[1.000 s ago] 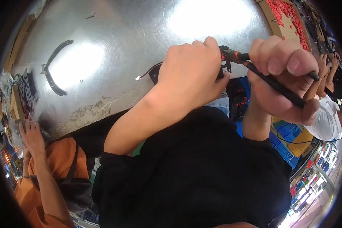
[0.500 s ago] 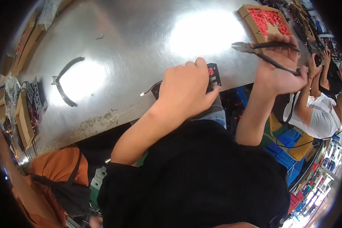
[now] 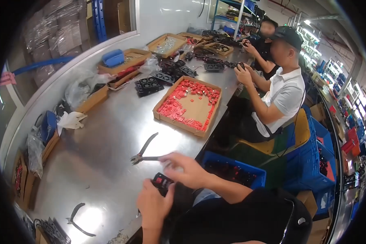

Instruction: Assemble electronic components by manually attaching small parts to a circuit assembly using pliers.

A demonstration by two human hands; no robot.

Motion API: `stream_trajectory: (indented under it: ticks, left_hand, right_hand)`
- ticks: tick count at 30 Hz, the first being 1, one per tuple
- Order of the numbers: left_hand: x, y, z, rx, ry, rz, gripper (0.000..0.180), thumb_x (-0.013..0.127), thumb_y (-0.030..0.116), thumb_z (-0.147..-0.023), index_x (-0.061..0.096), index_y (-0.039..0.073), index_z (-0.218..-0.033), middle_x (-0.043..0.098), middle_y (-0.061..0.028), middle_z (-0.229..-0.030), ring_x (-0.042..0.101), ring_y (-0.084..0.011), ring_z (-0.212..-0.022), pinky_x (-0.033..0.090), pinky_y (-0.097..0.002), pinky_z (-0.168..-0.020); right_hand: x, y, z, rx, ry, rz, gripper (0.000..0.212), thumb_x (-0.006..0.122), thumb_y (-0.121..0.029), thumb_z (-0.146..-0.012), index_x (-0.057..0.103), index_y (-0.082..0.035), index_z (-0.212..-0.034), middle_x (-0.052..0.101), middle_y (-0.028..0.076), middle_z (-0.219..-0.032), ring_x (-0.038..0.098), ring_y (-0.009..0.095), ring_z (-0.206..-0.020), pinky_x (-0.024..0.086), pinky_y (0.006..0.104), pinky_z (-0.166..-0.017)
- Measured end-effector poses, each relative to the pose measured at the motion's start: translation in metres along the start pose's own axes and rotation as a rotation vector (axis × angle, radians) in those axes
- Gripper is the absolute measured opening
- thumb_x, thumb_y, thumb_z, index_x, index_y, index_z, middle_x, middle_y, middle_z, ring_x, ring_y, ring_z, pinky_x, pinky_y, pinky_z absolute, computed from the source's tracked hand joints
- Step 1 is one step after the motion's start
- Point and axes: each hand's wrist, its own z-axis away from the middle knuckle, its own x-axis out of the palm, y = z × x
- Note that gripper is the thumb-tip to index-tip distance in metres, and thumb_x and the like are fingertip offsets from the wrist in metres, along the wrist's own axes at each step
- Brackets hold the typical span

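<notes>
My left hand (image 3: pixel 152 203) is closed around a small black part with a red piece (image 3: pixel 162 181) on its top, held at the table's front edge. Just beyond it, my right hand (image 3: pixel 187 170) reaches in from the right, its fingers blurred beside the part. A pair of cutting pliers (image 3: pixel 137 158) with dark handles lies spread on the table. One handle's end runs under the right fingers, and whether they grip it is unclear. Toward the lower left lies a second pair of pliers (image 3: pixel 73 221), its handles apart.
A cardboard tray (image 3: pixel 179 120) of small red pieces stands beyond my hands. Black fans (image 3: pixel 148 86) and more trays (image 3: pixel 166 44) line the far side. A blue crate (image 3: pixel 234 168) is below the table edge. A co-worker in white (image 3: pixel 286 91) sits at the right.
The view has swung up and to the right. My right hand, which held the pliers raised, is now low beside the black part, with the pliers on the table. My left hand still holds the part.
</notes>
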Motion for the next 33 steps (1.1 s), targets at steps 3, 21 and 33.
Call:
stream_trajectory:
  ticks: [3, 21, 33]
  left_hand:
    - [0.005, 0.011, 0.003, 0.053, 0.034, 0.149, 0.071, 0.081, 0.038, -0.076, 0.045, -0.004, -0.121, 0.066, -0.0239, -0.095, 0.067, -0.0439, -0.083, 0.053, -0.0498, -0.071]
    - [0.03, 0.065, 0.005, 0.437, -0.421, 0.488, 0.082, 0.083, 0.039, -0.078, 0.043, -0.004, -0.135, 0.066, -0.0251, -0.109, 0.067, -0.0403, -0.101, 0.053, -0.0414, -0.087]
    - [0.058, 0.068, 0.022, 0.097, -0.328, 0.908, 0.055, 0.075, 0.029, -0.091, 0.046, -0.003, -0.125, 0.068, -0.0154, -0.102, 0.067, -0.0179, -0.084, 0.053, -0.0323, -0.075]
  right_hand:
    - [0.005, -0.003, 0.012, -0.004, -0.029, -0.136, 0.042, 0.068, -0.014, -0.094, 0.058, -0.001, -0.132, 0.063, 0.013, -0.124, 0.067, 0.016, -0.1, 0.055, 0.0294, -0.082]
    - [-0.098, 0.009, 0.077, 0.22, 0.322, -0.302, 0.028, 0.07, -0.007, -0.088, 0.07, 0.004, -0.114, 0.072, 0.008, -0.099, 0.066, 0.014, -0.09, 0.052, 0.0279, -0.084]
    - [-0.073, 0.027, 0.068, 0.201, 0.294, -0.47, 0.031, 0.059, -0.015, -0.097, 0.063, 0.002, -0.123, 0.067, 0.006, -0.104, 0.061, 0.012, -0.093, 0.049, 0.0249, -0.085]
